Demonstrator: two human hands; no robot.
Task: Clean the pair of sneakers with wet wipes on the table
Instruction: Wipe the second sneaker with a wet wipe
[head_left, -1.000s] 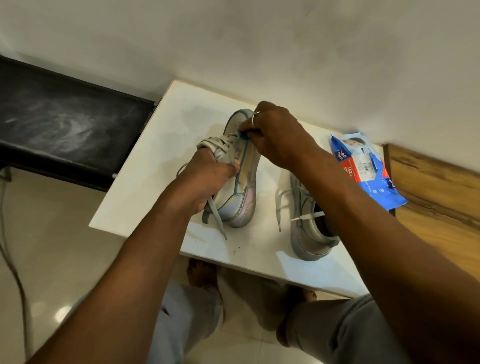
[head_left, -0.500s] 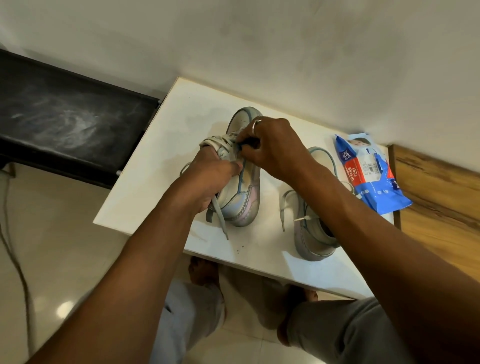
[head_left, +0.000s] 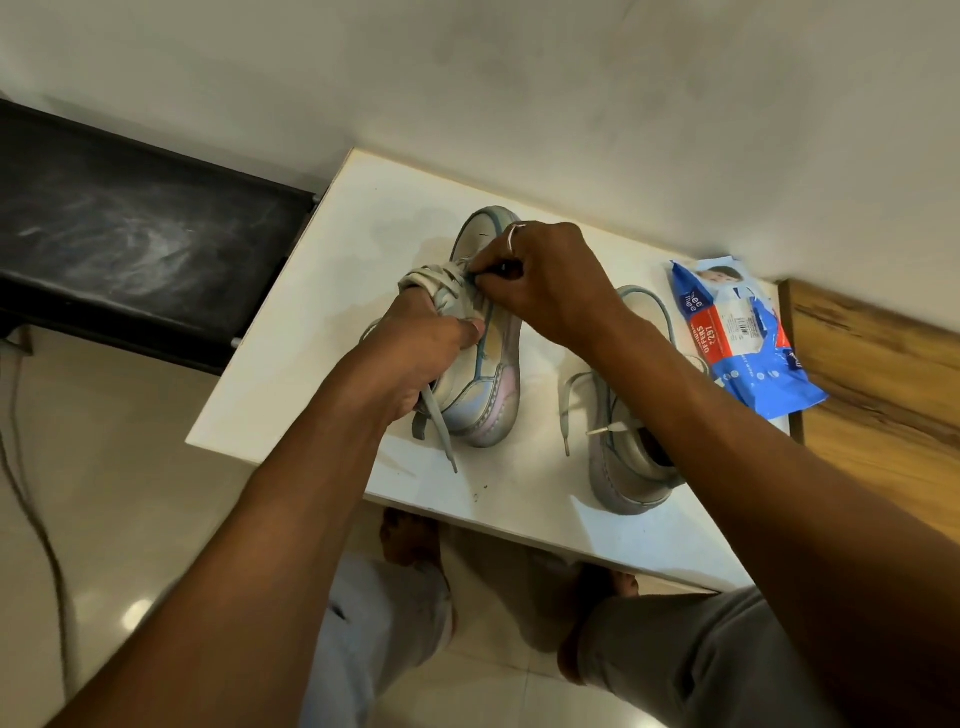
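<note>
We log: first sneaker (head_left: 488, 395) on the table (head_left: 311, 338), left hand (head_left: 421, 358) gripping its tongue, right hand (head_left: 545, 280) pinching its laces, wipe unseen; second sneaker (head_left: 623, 467) beside it, unheld; wipes pack (head_left: 743, 332) near. We judge cleaning barely begun.

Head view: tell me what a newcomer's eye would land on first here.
Both hands meet mid-table on one pastel sneaker: the left hand grips its side while the right hand, wearing a ring, pinches at its bunched laces. The other sneaker lies to the right, partly under the right forearm. A blue wet-wipes pack lies at the table's far right edge, by the wall.
</note>
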